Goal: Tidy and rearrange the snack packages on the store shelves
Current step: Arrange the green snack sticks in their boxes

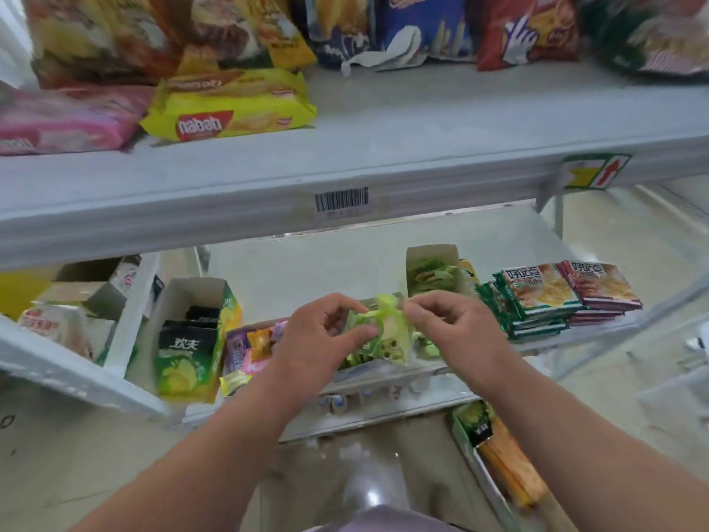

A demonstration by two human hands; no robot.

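Observation:
A small light-green snack packet [387, 332] is held between both hands over the middle of the lower shelf [307, 270]. My left hand [318, 335] pinches its left side with thumb and curled fingers. My right hand [441, 324] pinches its upper right corner. Beneath the packet lies a low display box [368, 372] holding more green packets. Left of my hands are small purple, orange and pink packets [249, 347].
An open box of black-and-green packets [188, 339] stands at the left. At the back right stands an open box of green packets [431, 270], and beside it lie stacks of flat cracker packs [552, 297]. The upper shelf [383, 120] carries a yellow wafer bag [234, 105], a pink bag [65, 120] and large bags behind.

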